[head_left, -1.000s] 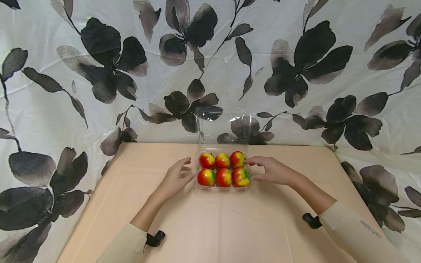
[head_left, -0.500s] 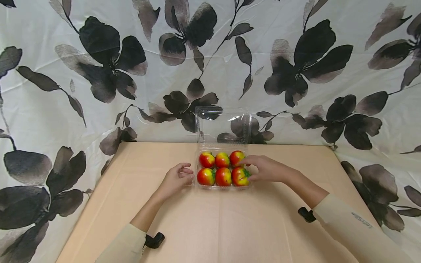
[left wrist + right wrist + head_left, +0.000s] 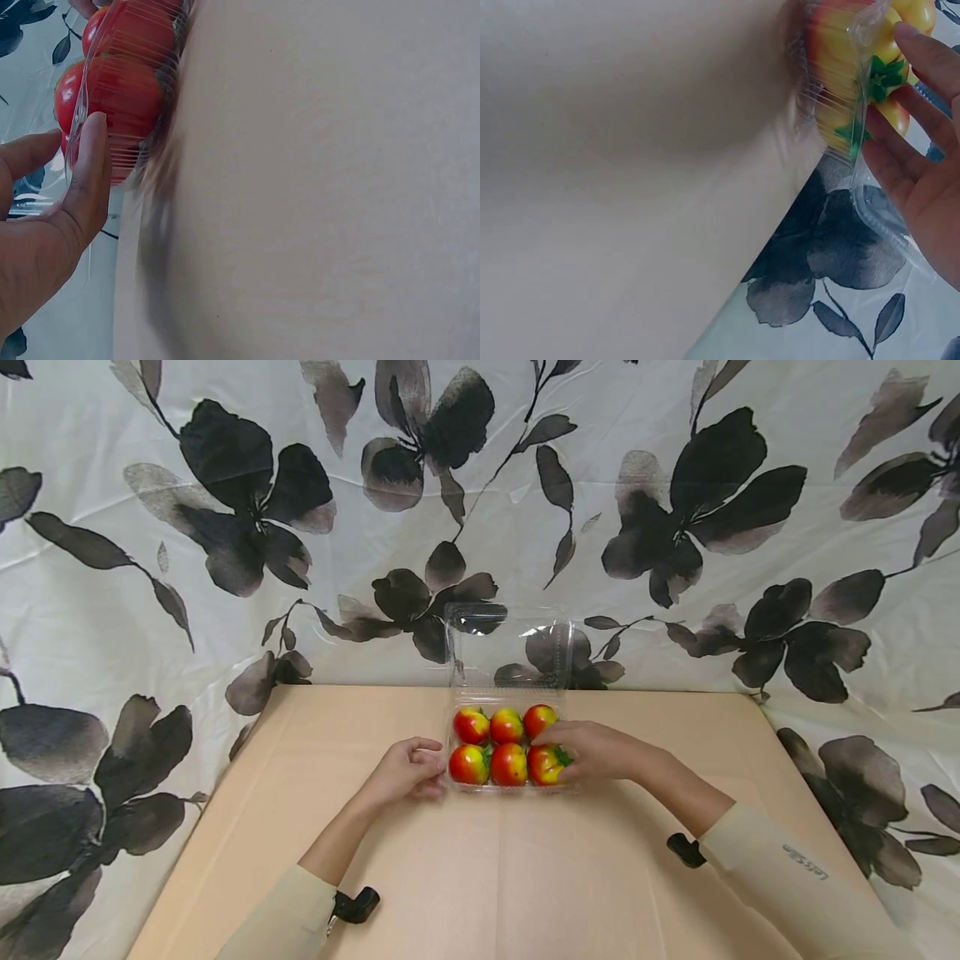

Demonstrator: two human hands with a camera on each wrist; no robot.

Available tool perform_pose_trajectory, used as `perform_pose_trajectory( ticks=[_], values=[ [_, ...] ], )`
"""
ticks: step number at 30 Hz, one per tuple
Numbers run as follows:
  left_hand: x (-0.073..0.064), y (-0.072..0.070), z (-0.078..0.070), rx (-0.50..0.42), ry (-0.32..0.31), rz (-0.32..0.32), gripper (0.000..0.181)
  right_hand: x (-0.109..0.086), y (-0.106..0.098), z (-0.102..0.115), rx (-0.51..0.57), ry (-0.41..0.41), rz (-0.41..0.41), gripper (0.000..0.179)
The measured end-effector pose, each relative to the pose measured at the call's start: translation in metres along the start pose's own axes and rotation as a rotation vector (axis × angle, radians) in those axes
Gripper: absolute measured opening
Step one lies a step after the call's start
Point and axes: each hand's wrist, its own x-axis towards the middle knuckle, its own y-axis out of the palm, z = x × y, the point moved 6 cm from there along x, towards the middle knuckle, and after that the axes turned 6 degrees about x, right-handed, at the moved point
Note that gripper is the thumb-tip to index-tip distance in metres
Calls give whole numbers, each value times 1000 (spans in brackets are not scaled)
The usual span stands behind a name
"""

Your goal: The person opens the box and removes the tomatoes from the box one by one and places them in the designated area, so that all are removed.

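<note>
Both hands closed in on tray since a second ago. Left hand (image 3: 405, 768) now curls against left wall, thumb on ribbed clear plastic. Right hand (image 3: 592, 750) grips right edge, fingers over near-right tomato. Tray (image 3: 510, 787), thin and transparent, sits mid-table on smooth tan table (image 3: 480, 877); six glossy red-yellow tomatoes (image 3: 509, 764) inside. Lid (image 3: 510, 647) upright behind, against floral cloth (image 3: 225, 527).
</note>
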Motion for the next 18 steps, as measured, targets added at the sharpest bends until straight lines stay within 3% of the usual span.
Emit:
perform_pose_trajectory(
  ticks=[18],
  values=[
    [3,6,2,-54,-27,16,22,3,10,2,-20,39,41,61]
  ],
)
